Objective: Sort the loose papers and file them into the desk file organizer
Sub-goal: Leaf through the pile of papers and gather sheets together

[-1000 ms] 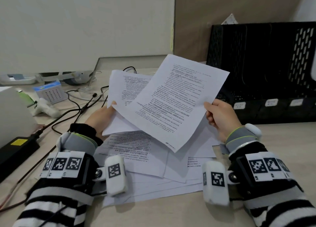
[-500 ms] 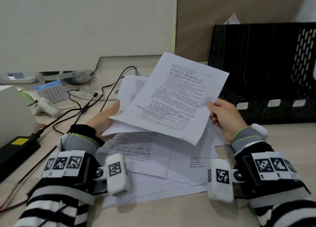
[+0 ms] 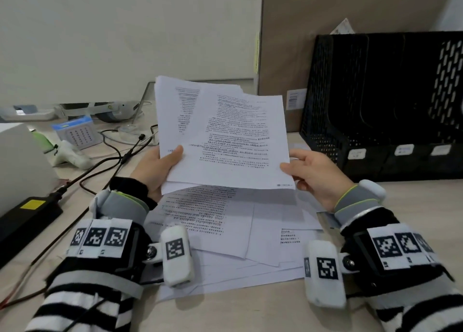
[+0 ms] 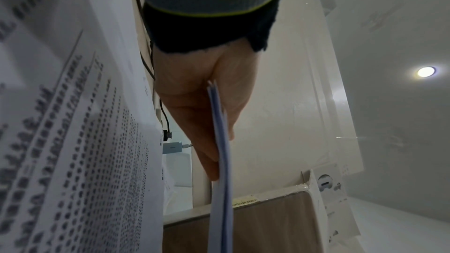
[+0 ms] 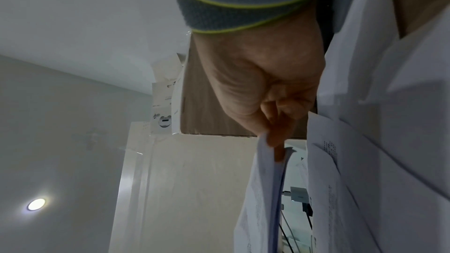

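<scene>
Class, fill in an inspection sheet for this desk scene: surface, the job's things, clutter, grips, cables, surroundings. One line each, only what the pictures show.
Surface: pale wood-grain desk, mostly covered at the middle.
Job's things: held bundle of printed white sheets, raised above the loose pile of printed papers; black perforated desk file organizer at right, its slots look dark, contents unclear.
Clutter: small blue-and-white desk calendar; black power brick with yellow label.
Grips: left hand and right hand each pinch a lower corner of the bundle.
Cables: black cables trail across the desk's left side.
Surroundings: white wall panel; brown board behind the organizer.
</scene>
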`<action>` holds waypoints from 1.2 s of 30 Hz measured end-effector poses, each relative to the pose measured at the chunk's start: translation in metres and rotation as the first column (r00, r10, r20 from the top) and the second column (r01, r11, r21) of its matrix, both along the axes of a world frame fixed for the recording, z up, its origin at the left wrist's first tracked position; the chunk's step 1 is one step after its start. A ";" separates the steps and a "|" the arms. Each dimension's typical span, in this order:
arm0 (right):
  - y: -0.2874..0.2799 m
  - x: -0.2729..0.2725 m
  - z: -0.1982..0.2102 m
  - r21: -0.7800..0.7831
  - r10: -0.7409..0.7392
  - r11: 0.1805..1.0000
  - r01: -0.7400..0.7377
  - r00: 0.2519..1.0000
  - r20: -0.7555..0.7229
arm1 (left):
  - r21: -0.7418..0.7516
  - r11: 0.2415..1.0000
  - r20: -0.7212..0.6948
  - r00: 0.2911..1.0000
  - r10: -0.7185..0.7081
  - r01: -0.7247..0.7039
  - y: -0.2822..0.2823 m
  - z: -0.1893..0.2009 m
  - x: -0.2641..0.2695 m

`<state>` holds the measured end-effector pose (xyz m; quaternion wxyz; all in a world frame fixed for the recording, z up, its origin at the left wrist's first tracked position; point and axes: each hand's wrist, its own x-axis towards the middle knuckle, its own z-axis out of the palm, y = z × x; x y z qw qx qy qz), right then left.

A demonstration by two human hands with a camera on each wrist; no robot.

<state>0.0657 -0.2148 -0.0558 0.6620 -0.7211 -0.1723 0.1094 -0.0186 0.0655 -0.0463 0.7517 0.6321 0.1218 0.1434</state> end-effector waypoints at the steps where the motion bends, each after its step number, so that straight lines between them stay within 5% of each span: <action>1: 0.000 0.002 -0.001 0.003 -0.048 0.999 0.048 0.999 0.010 | 0.003 1.000 -0.009 1.000 -0.028 0.028 -0.002 0.001 -0.001; 4: -0.001 0.005 -0.002 0.034 -0.145 0.989 0.144 0.989 0.032 | 0.014 0.994 -0.057 0.992 -0.112 0.113 -0.008 0.003 -0.003; 10: 0.003 -0.004 0.001 0.029 -0.114 0.993 0.111 0.985 0.128 | -0.005 0.979 -0.072 0.976 -0.205 0.205 -0.013 0.001 -0.005; 15: 0.010 -0.011 -0.001 -0.056 0.093 0.995 -0.088 0.989 0.112 | -0.065 0.980 -0.023 0.981 -0.191 0.190 -0.013 0.000 -0.002; 18: 0.012 -0.012 0.001 -0.024 0.075 0.997 -0.073 0.994 0.083 | -0.066 0.977 -0.042 0.977 -0.208 0.205 -0.012 -0.002 -0.002; 22: 0.012 -0.006 0.000 -0.052 -0.133 0.990 0.133 0.991 -0.010 | -0.084 0.996 -0.038 0.999 -0.032 0.029 -0.002 -0.007 0.004; 27: 0.016 -0.010 -0.007 -0.106 0.035 0.993 -0.056 0.980 -0.195 | -0.179 0.947 -0.133 0.961 0.244 -0.265 0.014 -0.014 0.010; 36: 0.022 -0.015 -0.010 0.043 0.183 0.983 -0.179 0.928 -0.325 | -0.176 0.951 -0.172 0.959 0.225 -0.254 0.005 -0.010 0.010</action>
